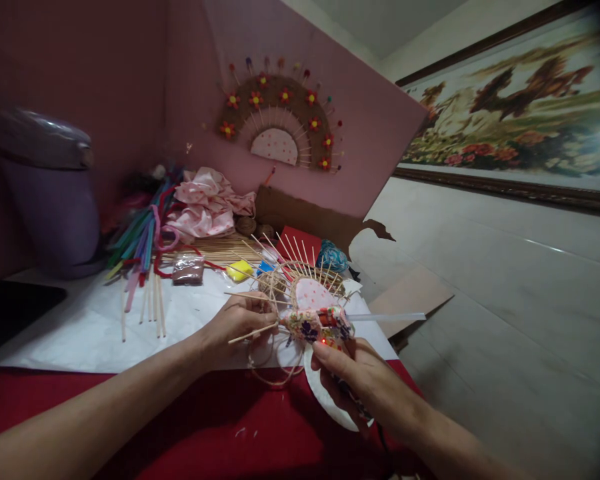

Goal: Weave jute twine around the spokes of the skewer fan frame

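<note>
My right hand is wrapped round a hot glue gun covered in flowered cloth, with a small red light glowing. A clear glue stick juts from its back end. Its nozzle points left, close to the fingertips of my left hand. That hand is closed on a fan-shaped stick craft, pinching it by its left edge. Thin wooden sticks radiate from the craft's pink dotted half-circle, and brown twine runs among them. A loop of twine hangs below my left fingers. The glue gun hides part of the craft.
Behind the hands lie pipe cleaners, crumpled pink cloth, a yellow clay packet, a brown packet and blue yarn. A lilac container stands left. A white round piece sits under the glue gun.
</note>
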The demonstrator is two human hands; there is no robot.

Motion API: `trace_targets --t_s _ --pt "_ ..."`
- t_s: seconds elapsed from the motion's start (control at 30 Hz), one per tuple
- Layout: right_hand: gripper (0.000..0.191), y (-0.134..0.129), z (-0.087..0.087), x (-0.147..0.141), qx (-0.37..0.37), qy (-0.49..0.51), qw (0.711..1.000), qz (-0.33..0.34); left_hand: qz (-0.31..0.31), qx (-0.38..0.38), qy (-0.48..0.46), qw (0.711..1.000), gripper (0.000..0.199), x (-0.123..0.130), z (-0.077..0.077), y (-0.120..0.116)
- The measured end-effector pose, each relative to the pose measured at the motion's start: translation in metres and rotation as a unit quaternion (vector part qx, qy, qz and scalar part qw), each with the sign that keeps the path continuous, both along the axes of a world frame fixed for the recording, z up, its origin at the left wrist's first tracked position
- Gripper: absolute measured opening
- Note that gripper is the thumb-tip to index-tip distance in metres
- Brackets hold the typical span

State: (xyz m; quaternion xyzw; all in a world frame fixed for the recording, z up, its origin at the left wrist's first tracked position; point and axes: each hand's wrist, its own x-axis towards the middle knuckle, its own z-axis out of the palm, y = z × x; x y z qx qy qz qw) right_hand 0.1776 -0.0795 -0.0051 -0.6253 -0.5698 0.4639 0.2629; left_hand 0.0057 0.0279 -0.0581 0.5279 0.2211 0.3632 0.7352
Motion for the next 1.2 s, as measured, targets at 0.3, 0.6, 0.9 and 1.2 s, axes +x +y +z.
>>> trace_targets --t_s 0.3,0.6,0.9,1.2 --pt "0.044 0.0024 -0.0030 0.0014 0.003 0.007 1.000 -0.002 -0.006 -0.022 -0.009 1.000 0.012 -0.0001 0.0008 -0.0021" --pt "0.045 0.0023 -0.0073 0.0020 0.010 0.005 1.000 0.002 0.002 -0.014 -0.011 1.000 0.012 0.0007 -0.0007 -0.0005" --pt "0.044 0.0012 -0.0047 0.0018 0.001 0.013 1.000 -0.007 0.006 0.001 0.006 1.000 0.014 0.0005 0.0044 -0.0030" --pt "0.044 0.0027 -0.0061 0.0021 0.013 0.016 1.000 0.001 0.011 0.005 0.020 1.000 0.012 0.0002 0.0004 -0.0003"
